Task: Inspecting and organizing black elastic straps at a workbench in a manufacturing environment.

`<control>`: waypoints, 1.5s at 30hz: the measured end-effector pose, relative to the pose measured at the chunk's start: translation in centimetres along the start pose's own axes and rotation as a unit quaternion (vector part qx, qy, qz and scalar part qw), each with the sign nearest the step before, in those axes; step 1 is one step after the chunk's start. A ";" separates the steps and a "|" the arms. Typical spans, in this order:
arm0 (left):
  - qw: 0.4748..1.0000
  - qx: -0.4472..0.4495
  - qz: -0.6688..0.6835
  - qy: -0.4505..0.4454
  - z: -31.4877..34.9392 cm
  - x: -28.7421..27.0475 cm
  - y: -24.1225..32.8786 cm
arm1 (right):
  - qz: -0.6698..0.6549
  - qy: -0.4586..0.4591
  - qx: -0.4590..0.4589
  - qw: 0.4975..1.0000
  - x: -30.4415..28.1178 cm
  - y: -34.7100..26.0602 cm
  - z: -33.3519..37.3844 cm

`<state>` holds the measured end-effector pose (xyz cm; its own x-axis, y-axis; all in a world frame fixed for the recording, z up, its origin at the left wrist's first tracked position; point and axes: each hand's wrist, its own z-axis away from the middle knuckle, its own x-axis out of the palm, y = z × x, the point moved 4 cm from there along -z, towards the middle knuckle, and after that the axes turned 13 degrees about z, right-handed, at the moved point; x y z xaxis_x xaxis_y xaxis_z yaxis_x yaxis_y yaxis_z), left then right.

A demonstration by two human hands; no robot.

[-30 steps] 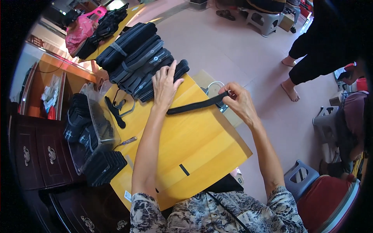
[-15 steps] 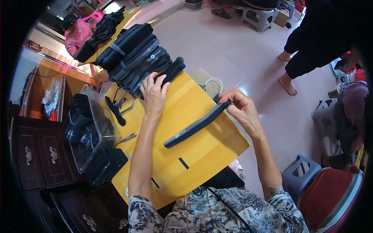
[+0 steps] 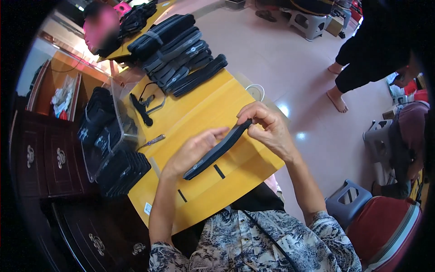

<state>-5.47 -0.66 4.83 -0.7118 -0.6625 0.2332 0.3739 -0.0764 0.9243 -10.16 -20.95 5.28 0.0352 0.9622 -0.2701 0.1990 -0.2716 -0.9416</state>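
Observation:
My right hand (image 3: 270, 132) pinches the upper end of a long padded strip (image 3: 216, 152), black with a grey face, and holds it slanting above the yellow table (image 3: 206, 106). Beside the strip's lower half is my left hand (image 3: 194, 152), open, with its fingers stretched toward the grey face. Part of those fingers is blurred, and whether they touch the strip cannot be told. Similar black and grey strips are piled in a tall stack (image 3: 174, 52) at the table's far end. Two dark marks (image 3: 219, 171) show on the tabletop below the held strip.
Left of the table, a clear plastic box (image 3: 129, 136) holds black pads, and more pads (image 3: 122, 174) are stacked nearby. A thin-shafted tool (image 3: 153, 141) and a black T-shaped piece (image 3: 142, 111) lie on the table. Dark drawers (image 3: 50, 163) stand left; a stool (image 3: 349, 201) stands right.
My left hand has left the strips at the stack and come back beside the held strip. My right hand has brought that strip slightly left and nearer. The view has shifted a little.

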 end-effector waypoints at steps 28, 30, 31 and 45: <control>0.862 0.370 0.076 0.339 16.1 4.7 -7.7 | -0.526 -0.170 0.311 0.774 18.6 -6.0 10.0; 0.867 0.355 0.066 0.343 16.4 4.1 -8.0 | -0.385 -0.152 0.351 0.840 16.7 -6.3 9.0; 0.886 0.309 0.135 0.317 16.4 3.9 -8.4 | -0.304 -0.155 0.300 0.891 15.9 -6.5 8.4; 0.916 0.164 0.286 0.230 16.4 6.6 -8.4 | -0.071 -0.245 0.044 0.966 14.9 -8.8 5.3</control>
<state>-23.02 7.84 3.55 -0.1014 -0.7732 0.6260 0.3552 0.5597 0.7488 -16.57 -4.37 8.48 -0.4583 0.8703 -0.1803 0.0830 -0.1600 -0.9836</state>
